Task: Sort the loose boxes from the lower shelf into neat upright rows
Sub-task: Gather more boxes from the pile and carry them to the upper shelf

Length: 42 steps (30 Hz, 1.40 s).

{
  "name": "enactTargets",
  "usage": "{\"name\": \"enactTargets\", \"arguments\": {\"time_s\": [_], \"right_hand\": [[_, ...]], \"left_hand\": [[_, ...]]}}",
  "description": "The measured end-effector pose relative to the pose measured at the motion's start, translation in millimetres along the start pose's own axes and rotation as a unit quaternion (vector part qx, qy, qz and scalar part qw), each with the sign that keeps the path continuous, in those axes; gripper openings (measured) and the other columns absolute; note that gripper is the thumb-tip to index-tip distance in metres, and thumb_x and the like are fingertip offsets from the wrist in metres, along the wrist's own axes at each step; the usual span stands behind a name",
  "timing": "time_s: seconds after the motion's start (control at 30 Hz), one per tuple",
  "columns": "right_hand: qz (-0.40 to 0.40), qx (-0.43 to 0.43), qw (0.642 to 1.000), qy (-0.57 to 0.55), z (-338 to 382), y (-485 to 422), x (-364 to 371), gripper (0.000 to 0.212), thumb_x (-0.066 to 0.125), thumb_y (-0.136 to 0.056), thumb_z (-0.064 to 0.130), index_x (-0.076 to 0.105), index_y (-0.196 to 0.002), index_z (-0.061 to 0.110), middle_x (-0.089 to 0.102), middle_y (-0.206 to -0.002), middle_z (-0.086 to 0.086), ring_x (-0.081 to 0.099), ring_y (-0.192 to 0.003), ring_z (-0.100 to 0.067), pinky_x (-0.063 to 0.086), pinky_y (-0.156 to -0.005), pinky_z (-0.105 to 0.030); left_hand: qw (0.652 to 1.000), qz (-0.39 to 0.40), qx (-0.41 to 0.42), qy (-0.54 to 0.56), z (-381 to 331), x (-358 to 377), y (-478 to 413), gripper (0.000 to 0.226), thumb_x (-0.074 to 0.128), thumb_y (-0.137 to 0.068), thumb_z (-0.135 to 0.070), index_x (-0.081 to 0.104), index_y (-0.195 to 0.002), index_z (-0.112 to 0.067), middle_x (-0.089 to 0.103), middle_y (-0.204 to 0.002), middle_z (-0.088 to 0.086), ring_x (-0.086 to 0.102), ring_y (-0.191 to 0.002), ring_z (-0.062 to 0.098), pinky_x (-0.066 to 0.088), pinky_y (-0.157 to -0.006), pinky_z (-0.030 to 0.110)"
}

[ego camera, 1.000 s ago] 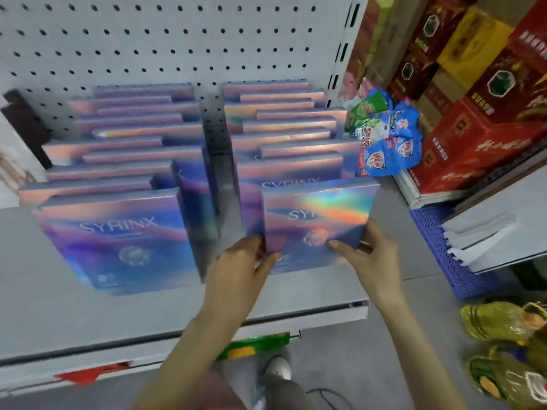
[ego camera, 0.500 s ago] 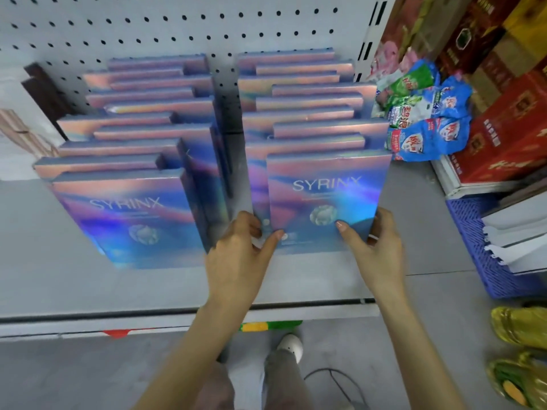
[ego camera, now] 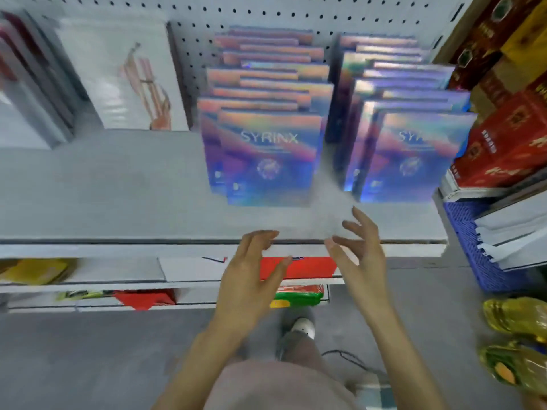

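Iridescent blue-and-purple SYRINX boxes (ego camera: 269, 158) stand upright in two rows on the grey metal shelf (ego camera: 118, 202). A narrow gap separates the left row (ego camera: 260, 84) from the right row (ego camera: 411, 155), and both run back to the white pegboard (ego camera: 266, 10). The left hand (ego camera: 251, 276) and right hand (ego camera: 358, 253) hover at the shelf's front edge, fingers spread and relaxed, grasping nothing, clear of the boxes.

Two upright rows of iridescent SYRINX boxes (ego camera: 269, 156) on the shelf (ego camera: 118, 202)
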State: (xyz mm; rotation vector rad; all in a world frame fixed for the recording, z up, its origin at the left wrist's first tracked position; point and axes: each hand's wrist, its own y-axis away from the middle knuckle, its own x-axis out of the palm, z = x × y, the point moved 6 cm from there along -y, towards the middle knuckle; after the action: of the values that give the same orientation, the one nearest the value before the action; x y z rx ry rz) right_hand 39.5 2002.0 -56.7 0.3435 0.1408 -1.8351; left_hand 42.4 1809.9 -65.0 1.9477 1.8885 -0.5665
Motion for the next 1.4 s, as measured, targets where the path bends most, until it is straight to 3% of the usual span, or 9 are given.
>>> {"name": "enactTargets", "arguments": {"time_s": [0.17, 0.3, 0.47, 0.6, 0.83, 0.97, 1.1, 1.23, 1.4], "right_hand": [[0.179, -0.046, 0.981, 0.061, 38, 65, 150, 0.050, 0.070, -0.086, 0.019, 0.049, -0.128, 0.038, 0.063, -0.114, 0.017, 0.056, -0.108, 0.008, 0.036, -0.086, -0.001], [0.270, -0.076, 0.957, 0.073, 60, 127, 255, 0.040, 0.068, -0.087, 0.025, 0.053, -0.120, 0.043, 0.058, -0.119, 0.026, 0.052, -0.114, 0.007, 0.037, -0.095, -0.009], [0.384, -0.068, 0.918, 0.070, 85, 189, 350, 0.050, 0.070, -0.086, 0.026, 0.044, -0.120, 0.053, 0.058, -0.118, 0.024, 0.056, -0.107, 0.009, 0.044, -0.086, -0.006], [0.459, -0.091, 0.878, 0.097, 106, 215, 417, 0.056, 0.069, -0.086, 0.025, 0.041, -0.131, 0.040, 0.061, -0.109, 0.020, 0.059, -0.102, 0.007, 0.048, -0.077, -0.006], [0.555, -0.136, 0.806, 0.152, 118, 251, 546, 0.059, 0.067, -0.087, 0.030, 0.039, -0.139, 0.035, 0.060, -0.122, 0.014, 0.057, -0.110, 0.002, 0.044, -0.078, -0.002], [0.594, -0.132, 0.784, 0.126, 137, 267, 639, 0.068, 0.069, -0.087, 0.023, 0.029, -0.136, 0.050, 0.057, -0.119, 0.018, 0.060, -0.097, 0.010, 0.050, -0.076, -0.010], [0.609, -0.158, 0.764, 0.144, 177, 266, 732, 0.066, 0.067, -0.089, 0.028, 0.024, -0.130, 0.057, 0.050, -0.121, 0.024, 0.058, -0.098, 0.011, 0.051, -0.081, -0.014], [0.617, -0.182, 0.750, 0.153, 222, 265, 815, 0.056, 0.068, -0.088, 0.030, 0.040, -0.135, 0.043, 0.050, -0.124, 0.022, 0.059, -0.104, 0.002, 0.055, -0.086, -0.023], [0.649, -0.211, 0.717, 0.144, 264, 284, 904, 0.047, 0.065, -0.090, 0.027, 0.047, -0.132, 0.040, 0.054, -0.123, 0.019, 0.060, -0.100, 0.004, 0.051, -0.081, -0.018]], "left_hand": [[0.989, -0.075, -0.106, 0.069, 91, -139, 76, 0.036, 0.066, -0.081, -0.037, 0.053, -0.115, -0.045, 0.063, -0.114, -0.014, 0.061, -0.099, -0.003, 0.051, -0.082, 0.017], [0.971, -0.168, -0.158, 0.065, 153, -250, 142, 0.036, 0.067, -0.080, -0.050, 0.058, -0.114, -0.043, 0.067, -0.108, -0.015, 0.063, -0.093, -0.004, 0.052, -0.079, 0.016], [0.934, -0.285, -0.207, 0.064, 202, -346, 210, 0.028, 0.062, -0.080, -0.049, 0.056, -0.108, -0.052, 0.065, -0.107, -0.021, 0.063, -0.098, -0.001, 0.045, -0.080, 0.008], [0.904, -0.345, -0.242, 0.072, 234, -378, 251, 0.027, 0.062, -0.082, -0.046, 0.055, -0.107, -0.050, 0.065, -0.106, -0.021, 0.064, -0.098, 0.004, 0.048, -0.085, 0.021], [0.841, -0.425, -0.320, 0.095, 288, -424, 291, 0.028, 0.063, -0.079, -0.039, 0.056, -0.105, -0.049, 0.067, -0.105, -0.020, 0.065, -0.095, 0.000, 0.048, -0.083, 0.011], [0.812, -0.464, -0.346, 0.072, 336, -492, 288, 0.035, 0.068, -0.084, -0.018, 0.057, -0.106, -0.043, 0.067, -0.105, -0.016, 0.065, -0.093, 0.000, 0.051, -0.088, 0.026], [0.810, -0.471, -0.348, 0.042, 371, -582, 258, 0.037, 0.067, -0.085, -0.018, 0.055, -0.111, -0.041, 0.065, -0.107, -0.019, 0.063, -0.094, -0.003, 0.049, -0.089, 0.021], [0.820, -0.469, -0.329, 0.000, 390, -677, 225, 0.038, 0.065, -0.087, -0.023, 0.052, -0.116, -0.043, 0.062, -0.112, -0.021, 0.062, -0.096, -0.005, 0.046, -0.089, 0.012], [0.807, -0.497, -0.320, -0.004, 422, -756, 222, 0.039, 0.062, -0.090, -0.024, 0.051, -0.126, -0.033, 0.060, -0.114, -0.023, 0.060, -0.095, -0.009, 0.041, -0.083, 0.002]]}}
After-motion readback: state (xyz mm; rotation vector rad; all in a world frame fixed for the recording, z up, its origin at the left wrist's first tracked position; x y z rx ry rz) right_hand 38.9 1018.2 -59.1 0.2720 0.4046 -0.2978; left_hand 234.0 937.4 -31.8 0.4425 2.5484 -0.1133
